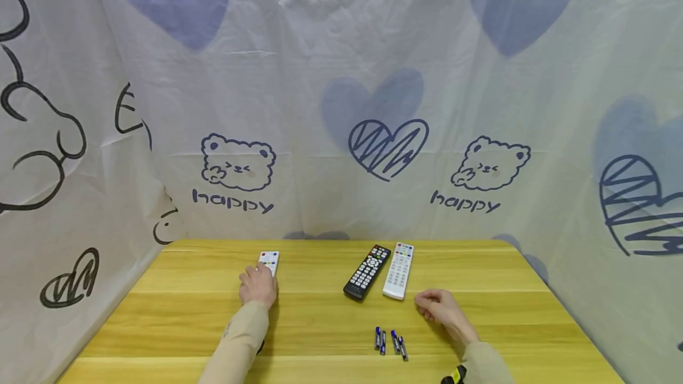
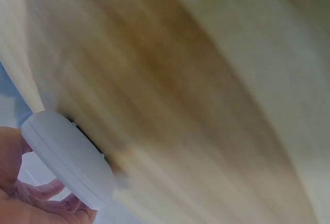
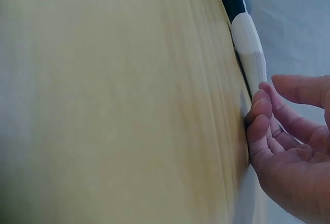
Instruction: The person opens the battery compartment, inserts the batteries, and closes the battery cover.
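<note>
My left hand (image 1: 258,285) grips a white remote control (image 1: 269,258) on the left part of the table. The hand covers the remote's lower half, while its top buttons show past the fingers. In the left wrist view, the thumb and fingers lie on either side of the white remote's end (image 2: 67,157), close over the wood. My right hand (image 1: 441,308) rests at the table, loosely curled with nothing in it. Just left of its fingertips lies a second white remote (image 1: 398,271), with a black remote (image 1: 367,272) beside that one.
Several small blue-and-dark batteries (image 1: 382,341) lie in two pairs in front of the remotes, left of my right forearm. The wooden table (image 1: 160,313) ends at a printed cloth (image 1: 309,194) hanging behind it and along both sides.
</note>
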Action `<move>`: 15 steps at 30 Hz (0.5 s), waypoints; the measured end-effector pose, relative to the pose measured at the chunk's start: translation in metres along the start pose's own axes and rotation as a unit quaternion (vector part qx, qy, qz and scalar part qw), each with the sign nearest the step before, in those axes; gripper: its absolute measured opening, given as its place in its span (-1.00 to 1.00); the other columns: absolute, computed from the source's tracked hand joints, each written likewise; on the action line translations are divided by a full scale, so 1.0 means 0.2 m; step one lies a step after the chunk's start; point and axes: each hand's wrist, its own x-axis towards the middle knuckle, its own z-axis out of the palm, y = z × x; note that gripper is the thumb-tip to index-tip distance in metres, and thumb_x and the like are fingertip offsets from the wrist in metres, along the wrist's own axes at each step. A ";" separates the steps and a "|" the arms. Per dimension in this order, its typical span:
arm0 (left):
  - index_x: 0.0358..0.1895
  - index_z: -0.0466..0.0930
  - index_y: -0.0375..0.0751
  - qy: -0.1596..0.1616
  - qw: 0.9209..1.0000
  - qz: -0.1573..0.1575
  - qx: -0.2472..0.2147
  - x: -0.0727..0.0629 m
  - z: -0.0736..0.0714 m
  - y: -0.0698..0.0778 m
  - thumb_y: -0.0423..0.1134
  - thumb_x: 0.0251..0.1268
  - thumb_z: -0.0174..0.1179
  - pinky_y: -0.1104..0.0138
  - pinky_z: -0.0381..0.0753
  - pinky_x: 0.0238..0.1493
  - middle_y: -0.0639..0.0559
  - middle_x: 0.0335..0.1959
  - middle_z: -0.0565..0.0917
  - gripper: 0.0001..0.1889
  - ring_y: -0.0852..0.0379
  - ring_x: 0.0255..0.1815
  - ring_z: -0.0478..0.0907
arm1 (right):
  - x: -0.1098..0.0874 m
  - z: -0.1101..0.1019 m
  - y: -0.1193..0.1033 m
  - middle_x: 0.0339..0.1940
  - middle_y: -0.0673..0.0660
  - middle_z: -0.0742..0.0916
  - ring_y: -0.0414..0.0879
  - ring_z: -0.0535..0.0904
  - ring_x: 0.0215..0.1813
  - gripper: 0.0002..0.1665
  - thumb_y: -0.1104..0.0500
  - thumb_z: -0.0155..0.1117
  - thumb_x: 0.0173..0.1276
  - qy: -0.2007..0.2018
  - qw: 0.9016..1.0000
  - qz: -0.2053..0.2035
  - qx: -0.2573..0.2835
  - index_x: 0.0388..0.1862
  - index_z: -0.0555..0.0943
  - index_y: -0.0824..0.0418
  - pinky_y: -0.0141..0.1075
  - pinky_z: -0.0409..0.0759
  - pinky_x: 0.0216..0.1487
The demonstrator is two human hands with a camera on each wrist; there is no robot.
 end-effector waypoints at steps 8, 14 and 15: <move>0.04 0.43 -0.58 0.003 0.998 0.031 0.047 -0.01 0.00 0.04 -0.26 0.35 0.18 -0.13 0.59 0.05 -0.64 0.02 0.46 -0.60 -0.49 0.08 0.42 | -0.02 0.02 -0.01 -0.43 0.09 0.67 -0.16 0.49 -0.42 -0.73 0.32 0.20 0.43 0.008 1.000 -0.001 0.000 -0.08 0.58 0.58 -0.44 0.48 -0.44; 0.10 0.52 -0.53 0.045 0.989 0.126 0.068 -0.02 0.05 0.15 -0.16 0.26 0.32 -0.09 0.45 0.36 -0.54 0.13 0.45 -0.50 -0.41 0.27 0.34 | -0.02 0.02 -0.01 -0.43 0.07 0.67 -0.18 0.48 -0.43 -0.71 0.31 0.19 0.44 -0.002 1.000 -0.014 -0.017 -0.07 0.58 0.59 -0.45 0.47 -0.45; 0.10 0.54 -0.52 0.047 0.986 0.141 0.072 -0.02 0.06 0.17 -0.13 0.27 0.32 -0.07 0.44 0.39 -0.52 0.13 0.47 -0.49 -0.39 0.29 0.33 | -0.02 0.02 -0.01 -0.43 0.06 0.66 -0.19 0.48 -0.44 -0.72 0.31 0.19 0.44 -0.003 1.000 -0.015 -0.019 -0.07 0.58 0.58 -0.46 0.47 -0.45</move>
